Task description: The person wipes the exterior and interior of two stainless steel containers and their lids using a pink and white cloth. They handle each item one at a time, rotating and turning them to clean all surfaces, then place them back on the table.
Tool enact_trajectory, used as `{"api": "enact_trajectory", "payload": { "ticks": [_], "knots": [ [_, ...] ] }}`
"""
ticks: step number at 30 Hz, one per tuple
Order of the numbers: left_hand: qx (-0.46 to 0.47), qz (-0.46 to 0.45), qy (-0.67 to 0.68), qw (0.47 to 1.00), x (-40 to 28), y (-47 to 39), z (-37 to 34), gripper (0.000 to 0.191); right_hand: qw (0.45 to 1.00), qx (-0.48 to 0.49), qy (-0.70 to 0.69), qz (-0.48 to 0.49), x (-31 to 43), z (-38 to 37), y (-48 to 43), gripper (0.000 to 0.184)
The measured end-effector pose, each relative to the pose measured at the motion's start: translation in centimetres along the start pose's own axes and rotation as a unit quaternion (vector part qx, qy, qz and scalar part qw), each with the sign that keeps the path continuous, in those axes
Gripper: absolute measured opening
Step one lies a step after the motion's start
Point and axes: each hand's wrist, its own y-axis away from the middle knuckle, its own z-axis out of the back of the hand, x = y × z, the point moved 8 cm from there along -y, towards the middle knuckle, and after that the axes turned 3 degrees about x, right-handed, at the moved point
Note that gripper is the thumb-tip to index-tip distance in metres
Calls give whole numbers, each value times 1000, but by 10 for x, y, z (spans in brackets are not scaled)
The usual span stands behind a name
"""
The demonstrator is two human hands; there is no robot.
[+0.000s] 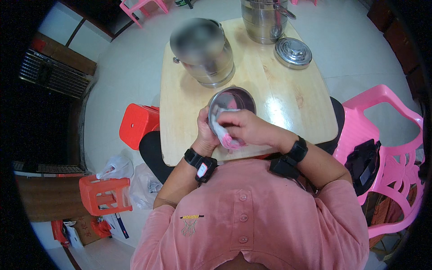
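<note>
My left hand (204, 130) grips a round stainless steel bowl (249, 98) by its left side, above the near part of the table. The bowl's open mouth is tilted up towards me. In my right hand (248, 126) is a bunched white and pink cloth (222, 132), pressed at the bowl's near inner wall and rim. One end of the cloth hangs over the rim. The fingertips of my right hand are partly hidden by the cloth. Behind the bowl stands a stainless steel pot (212, 69), its upper part blurred.
On the wooden table (287, 98) a second steel pot (263, 23) with a handle stands at the back, beside a round steel lid (293, 53). A red stool (135, 125) is at the left, a pink plastic chair (359, 131) at the right. An orange stool (104, 195) and plastic bags (143, 185) lie lower left.
</note>
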Motion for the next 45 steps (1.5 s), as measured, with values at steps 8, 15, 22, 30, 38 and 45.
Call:
{"api": "enact_trajectory", "payload": {
  "ticks": [8,15,22,30,38,45],
  "knots": [
    [4,-2,30,1000,-6,-1,-8,90,891,56,434,120,28,-13,11,21],
    [-84,-8,5,996,-5,1,-8,86,780,-162,579,172,45,4,5,26],
    [-44,-21,6,999,-5,0,-8,83,914,1,403,36,13,4,17,18],
    [-126,-79,-111,983,-19,9,0,57,991,-74,-113,18,4,-4,10,24],
    [-69,-20,69,995,-3,-5,-14,80,872,-20,473,120,34,1,45,12],
    [-73,-30,57,995,-4,-6,-15,57,943,-93,317,44,25,-8,27,25]
  ]
}}
